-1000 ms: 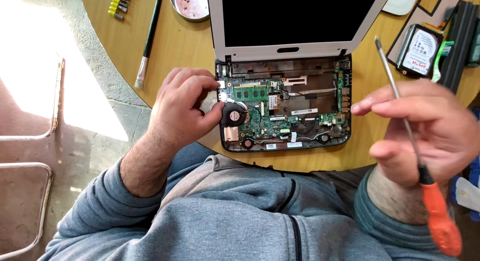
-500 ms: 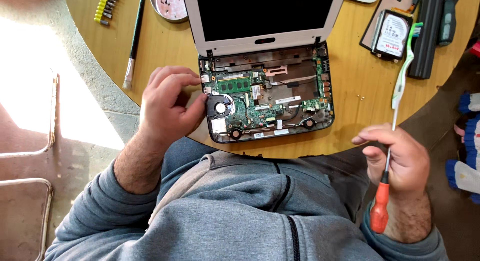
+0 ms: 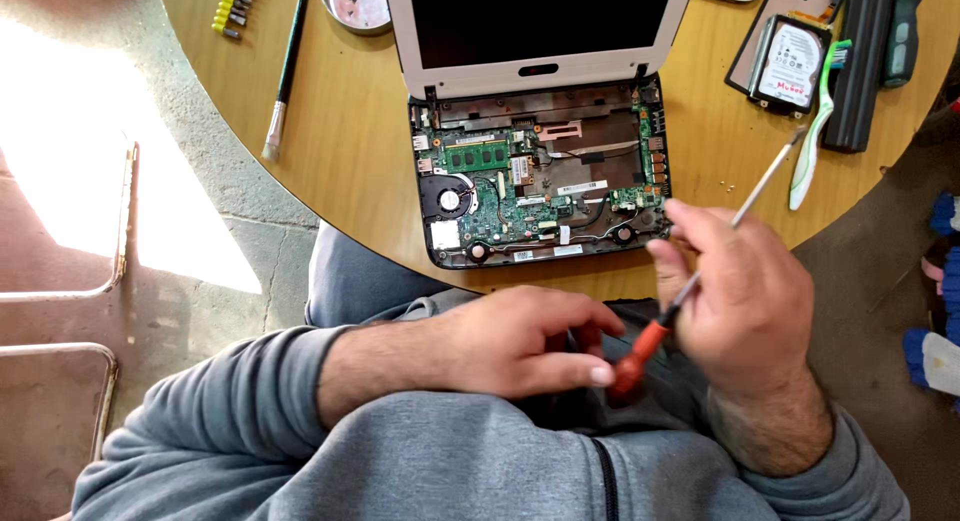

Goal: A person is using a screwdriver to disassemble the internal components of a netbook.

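A small open laptop (image 3: 540, 81) lies on the round wooden table (image 3: 350, 151) with its keyboard cover off, so the green circuit board (image 3: 520, 196) and fan (image 3: 447, 198) are bare. My right hand (image 3: 745, 301) hovers at the laptop's near right corner and grips an orange-handled screwdriver (image 3: 645, 351). Its thin shaft points up and right over the table. My left hand (image 3: 510, 341) rests in my lap, with thumb and fingers closed on the butt of the orange handle.
At the back right lie a hard drive (image 3: 790, 66), a green-and-white toothbrush (image 3: 818, 131), a long black battery (image 3: 865, 61) and a dark-handled screwdriver (image 3: 902, 31). At the back left are a brush (image 3: 285, 71), yellow bits (image 3: 230, 6) and a round tin (image 3: 355, 1). Metal chair frames (image 3: 60, 291) stand at my left.
My left hand has left the laptop's fan corner and dropped to my lap, onto the screwdriver handle. My right hand has brought the screwdriver in towards the laptop's near right corner.
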